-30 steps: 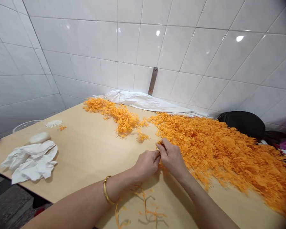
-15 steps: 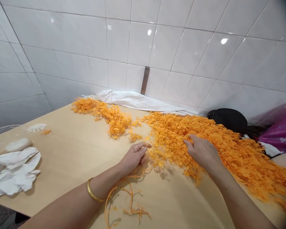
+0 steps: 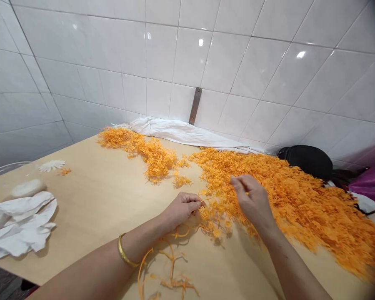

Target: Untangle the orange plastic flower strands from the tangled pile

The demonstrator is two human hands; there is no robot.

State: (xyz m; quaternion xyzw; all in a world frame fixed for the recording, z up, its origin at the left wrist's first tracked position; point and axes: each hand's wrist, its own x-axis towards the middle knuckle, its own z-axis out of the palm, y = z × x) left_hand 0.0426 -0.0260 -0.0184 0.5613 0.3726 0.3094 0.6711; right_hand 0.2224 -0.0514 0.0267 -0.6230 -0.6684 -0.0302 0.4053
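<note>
At the middle of the table [image 3: 90, 200], just by the near left edge of the big orange heap [image 3: 296, 204], we have the orange string [image 3: 206, 198] between the thumb and the first finger of our left hand [image 3: 181, 209]. These two fingers are pressed together on it. Our right hand [image 3: 253, 202] is apart from the left, over the near side of the heap, with curled fingers and the thumb near the forefinger; we cannot tell whether something thin is between them.

We judge that the string is very light, soft and easy to bend, and probably not slippery, but its small branching tips may catch on the neighbouring ones, and a strong pull may tear it. So it seems better that we take hold of a bare stretch, close to one end, with the fingertips only.

The short part which we see beyond the left fingertips points to the right, so its long axis lies roughly across the table. Nearer to us, loose orange strands [image 3: 181, 285] lie curved; whether they belong to the same string, we cannot tell.
</note>
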